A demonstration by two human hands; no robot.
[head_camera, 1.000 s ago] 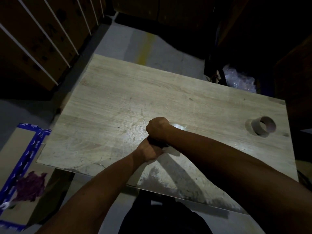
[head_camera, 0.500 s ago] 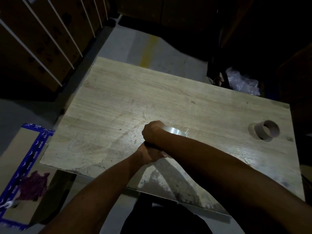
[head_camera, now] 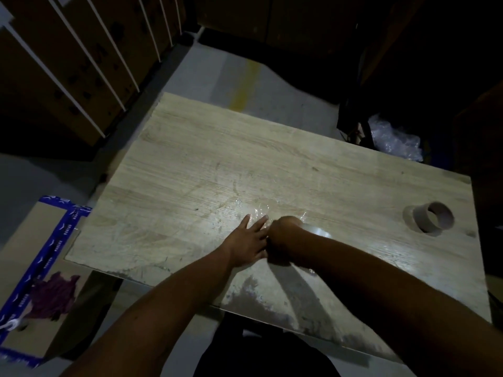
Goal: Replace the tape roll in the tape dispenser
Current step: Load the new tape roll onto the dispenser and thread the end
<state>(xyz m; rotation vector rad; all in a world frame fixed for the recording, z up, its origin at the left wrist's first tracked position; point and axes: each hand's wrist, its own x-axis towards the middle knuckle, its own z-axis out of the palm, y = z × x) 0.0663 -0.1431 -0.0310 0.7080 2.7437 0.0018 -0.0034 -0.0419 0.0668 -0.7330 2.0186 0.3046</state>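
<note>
My right hand (head_camera: 284,234) is curled into a fist near the middle of the wooden table (head_camera: 190,170), closed over a clear tape roll (head_camera: 319,232) whose shiny rim shows beside the wrist. My left hand (head_camera: 246,242) lies flat on the table just left of it, fingers apart, fingertips on a shiny patch of clear tape film (head_camera: 258,210). An empty brown cardboard tape core (head_camera: 432,216) lies on its side at the table's right. I cannot make out a dispenser body; the right fist hides what is under it.
A cardboard box (head_camera: 32,268) with blue printed tape and a purple scrap sits on the floor at the left. Crumpled clear plastic (head_camera: 394,142) lies beyond the table's far right corner. Stacked brown boxes line the left wall. The surroundings are dark.
My left hand, which was closed under the right fist, has opened and now lies flat on the table with its fingers forward. The right fist stays on the roll.
</note>
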